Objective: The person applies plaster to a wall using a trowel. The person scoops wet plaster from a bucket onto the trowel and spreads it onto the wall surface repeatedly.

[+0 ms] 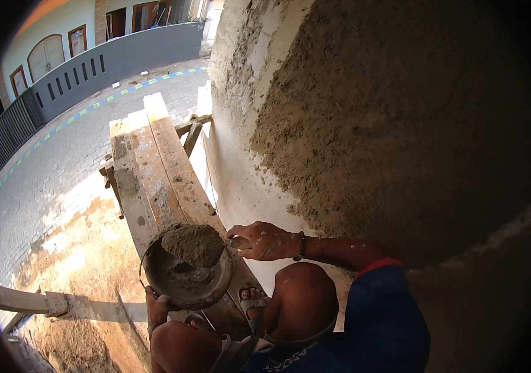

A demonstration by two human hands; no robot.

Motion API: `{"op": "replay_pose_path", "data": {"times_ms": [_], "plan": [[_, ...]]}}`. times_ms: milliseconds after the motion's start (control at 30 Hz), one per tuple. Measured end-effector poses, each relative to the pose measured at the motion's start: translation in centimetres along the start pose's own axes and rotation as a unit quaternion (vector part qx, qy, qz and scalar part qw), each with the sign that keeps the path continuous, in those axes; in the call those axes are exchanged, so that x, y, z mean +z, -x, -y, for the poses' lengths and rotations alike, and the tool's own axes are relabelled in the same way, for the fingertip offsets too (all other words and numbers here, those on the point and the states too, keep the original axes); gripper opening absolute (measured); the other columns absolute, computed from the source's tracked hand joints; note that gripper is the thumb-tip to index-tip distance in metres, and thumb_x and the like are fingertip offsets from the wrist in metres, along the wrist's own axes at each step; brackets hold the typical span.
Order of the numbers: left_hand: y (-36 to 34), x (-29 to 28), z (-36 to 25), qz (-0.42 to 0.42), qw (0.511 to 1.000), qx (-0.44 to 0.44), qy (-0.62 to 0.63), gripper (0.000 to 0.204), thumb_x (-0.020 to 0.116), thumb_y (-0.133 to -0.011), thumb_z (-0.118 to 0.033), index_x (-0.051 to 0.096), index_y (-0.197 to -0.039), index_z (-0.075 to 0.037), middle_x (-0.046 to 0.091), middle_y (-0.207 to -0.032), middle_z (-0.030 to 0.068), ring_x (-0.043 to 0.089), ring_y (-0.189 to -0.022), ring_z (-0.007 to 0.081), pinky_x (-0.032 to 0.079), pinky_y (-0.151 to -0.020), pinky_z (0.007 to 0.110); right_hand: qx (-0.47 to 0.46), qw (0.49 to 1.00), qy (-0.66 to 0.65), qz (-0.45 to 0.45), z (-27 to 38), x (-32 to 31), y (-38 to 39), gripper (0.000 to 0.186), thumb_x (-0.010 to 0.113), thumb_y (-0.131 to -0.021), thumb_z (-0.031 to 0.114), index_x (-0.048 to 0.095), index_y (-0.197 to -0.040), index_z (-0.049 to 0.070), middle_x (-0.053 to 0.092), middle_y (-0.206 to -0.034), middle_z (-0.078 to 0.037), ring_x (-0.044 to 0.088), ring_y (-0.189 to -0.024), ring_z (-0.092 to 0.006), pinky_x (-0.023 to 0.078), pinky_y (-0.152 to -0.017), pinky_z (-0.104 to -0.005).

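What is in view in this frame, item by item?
pan: one, dark, round, on the planks, part full
mortar: one grey heap, in the pan
planks: several, pale wood, scaffold deck along the wall
wall: one, rough grey-brown plaster over a pale coat, right
fence: one, grey, across the paved street
sandal: one, grey, on a foot on the planks
left hand: one, gripping the pan's rim
right hand: one, holding a trowel handle at the pan; wristband
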State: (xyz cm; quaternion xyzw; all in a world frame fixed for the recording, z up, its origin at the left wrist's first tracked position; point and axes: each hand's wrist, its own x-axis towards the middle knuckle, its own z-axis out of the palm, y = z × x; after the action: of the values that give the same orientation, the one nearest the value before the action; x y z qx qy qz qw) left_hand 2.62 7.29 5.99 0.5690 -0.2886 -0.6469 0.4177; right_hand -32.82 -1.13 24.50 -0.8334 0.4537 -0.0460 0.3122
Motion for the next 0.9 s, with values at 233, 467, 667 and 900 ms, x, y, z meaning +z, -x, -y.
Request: {"op": "replay_pose_path", "data": {"times_ms": [233, 467, 667, 900], "plan": [[0.1, -0.3, 1.0, -0.008, 1.000, -0.023, -0.010, 0.048, 0.055, -0.072, -0.003, 0.044, -0.119, 0.002, 0.058, -0.108, 0.0190, 0.062, -0.095, 0.0275, 0.056, -0.077, 0.038, -0.062, 0.986, 0.089, -0.124, 11.9, -19.9, 4.8, 0.043, 0.072, -0.077, 0.020, 0.055, -0.111, 0.000, 0.062, -0.087, -0.014, 0.063, -0.087, -0.0272, 0.048, -0.075, -0.0401], [-0.1, 0.4, -0.2, -0.019, 1.000, -0.025, -0.004, 0.049, 0.054, -0.073, -0.003, 0.044, -0.120, 0.002, 0.058, -0.108, 0.0192, 0.062, -0.094, 0.0277, 0.057, -0.076, 0.038, -0.016, 0.970, -0.074, -0.229, 15.0, -28.1, 11.1, 0.042, 0.069, -0.087, 0.019, 0.057, -0.123, 0.000, 0.066, -0.080, -0.012, 0.062, -0.062, -0.0156, 0.051, -0.057, -0.0309], [0.1, -0.4, 0.3, -0.011, 1.000, -0.010, 0.004, 0.050, 0.054, -0.073, -0.003, 0.043, -0.121, 0.003, 0.058, -0.109, 0.0194, 0.062, -0.094, 0.0278, 0.057, -0.075, 0.038, 0.315, 0.753, 0.126, -0.564, 9.2, -34.8, 15.4, 0.056, 0.067, -0.089, 0.039, 0.054, -0.132, 0.004, 0.060, -0.076, 0.001, 0.055, -0.060, -0.0060, 0.047, -0.053, -0.0230], [-0.2, -0.2, 0.0, -0.006, 1.000, -0.003, 0.015, 0.051, 0.054, -0.073, -0.003, 0.043, -0.123, 0.003, 0.058, -0.109, 0.0195, 0.063, -0.093, 0.0280, 0.057, -0.073, 0.038, 0.244, 0.807, 0.160, -0.514, 12.0, -35.1, 21.0, 0.062, 0.065, -0.088, 0.038, 0.050, -0.137, 0.003, 0.058, -0.078, 0.002, 0.055, -0.065, -0.0056, 0.049, -0.059, -0.0229]]}}
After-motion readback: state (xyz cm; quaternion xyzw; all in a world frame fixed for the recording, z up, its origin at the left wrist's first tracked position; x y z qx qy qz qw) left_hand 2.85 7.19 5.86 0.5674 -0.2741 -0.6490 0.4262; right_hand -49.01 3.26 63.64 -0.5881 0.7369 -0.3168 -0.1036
